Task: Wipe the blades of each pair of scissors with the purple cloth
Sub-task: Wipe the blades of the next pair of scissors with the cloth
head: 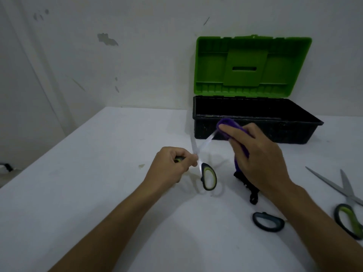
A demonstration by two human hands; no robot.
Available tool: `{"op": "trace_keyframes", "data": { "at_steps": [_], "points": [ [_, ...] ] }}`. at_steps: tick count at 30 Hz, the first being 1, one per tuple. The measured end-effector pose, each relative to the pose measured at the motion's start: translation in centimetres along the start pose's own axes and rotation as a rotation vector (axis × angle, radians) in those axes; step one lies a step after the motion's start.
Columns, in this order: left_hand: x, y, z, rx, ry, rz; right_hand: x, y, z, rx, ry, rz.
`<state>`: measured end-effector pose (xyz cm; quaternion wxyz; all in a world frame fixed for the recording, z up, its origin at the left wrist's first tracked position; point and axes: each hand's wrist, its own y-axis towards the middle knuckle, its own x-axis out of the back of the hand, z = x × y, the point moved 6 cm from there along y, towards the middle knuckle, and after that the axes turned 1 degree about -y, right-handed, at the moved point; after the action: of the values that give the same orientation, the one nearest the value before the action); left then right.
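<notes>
1. Holding a pair of open scissors up over the white worktop, the left hand has its fingers curled tight round one handle, so that handle is mostly hidden, just a bit of black and green peeking out.
2. The other handle loop hangs free below, black with a green inner ring.
3. Right hand grips the purple cloth, fingers wrapped over it and pinching it round the tip of one blade. That blade's end is buried in the cloth, and both blades look kinda washed out by glare.
4. A black thing sits under the right wrist, honestly can't tell what it is.
5. Another pair of scissors lies open at the right edge, its handle cut off by the frame.
6. A lone dark handle loop pokes out beside the right forearm, the rest hidden.
7. Toolbox at the back, black tray, green lid standing open against the wall.
</notes>
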<state>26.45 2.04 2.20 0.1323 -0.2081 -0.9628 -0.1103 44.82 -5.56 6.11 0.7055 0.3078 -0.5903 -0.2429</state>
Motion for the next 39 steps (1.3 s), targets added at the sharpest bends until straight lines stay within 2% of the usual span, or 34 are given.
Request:
{"op": "trace_keyframes", "data": {
  "at_steps": [5,7,12,15,18,21,26,32,37,39],
  "points": [
    [-0.1,-0.2,-0.6,-0.028,-0.030,0.032,-1.8,-1.2,2.9,0.227,0.077,0.170],
    [-0.1,-0.2,-0.7,-0.051,-0.057,0.068,-1.6,-0.6,2.3,0.205,0.068,0.108],
    [-0.8,-0.2,0.0,0.007,-0.059,0.095,0.6,-0.1,-0.8,-0.007,0.038,-0.033],
    [-0.9,-0.2,0.0,0.018,-0.053,0.073,0.0,-0.8,1.4,0.099,0.180,0.066],
    [-0.4,-0.1,-0.2,-0.001,-0.074,0.061,-1.5,-1.2,3.3,0.225,0.205,0.174],
    [-0.5,-0.3,-0.4,-0.030,-0.075,0.076,-1.2,-0.6,1.9,0.184,0.173,0.087],
    [-0.9,-0.3,-0.1,-0.012,-0.020,0.060,0.5,-0.3,-1.1,-0.004,0.078,-0.062],
    [-0.5,-0.2,-0.3,-0.025,-0.025,0.037,-1.7,-0.9,2.4,0.231,0.153,0.132],
    [-1.0,-0.2,0.0,0.006,-0.117,0.092,0.3,0.0,-0.7,0.029,0.143,-0.103],
    [-1.4,-0.3,0.1,0.040,-0.123,0.096,0.7,-0.3,-0.7,0.046,0.109,-0.114]
  ]
}}
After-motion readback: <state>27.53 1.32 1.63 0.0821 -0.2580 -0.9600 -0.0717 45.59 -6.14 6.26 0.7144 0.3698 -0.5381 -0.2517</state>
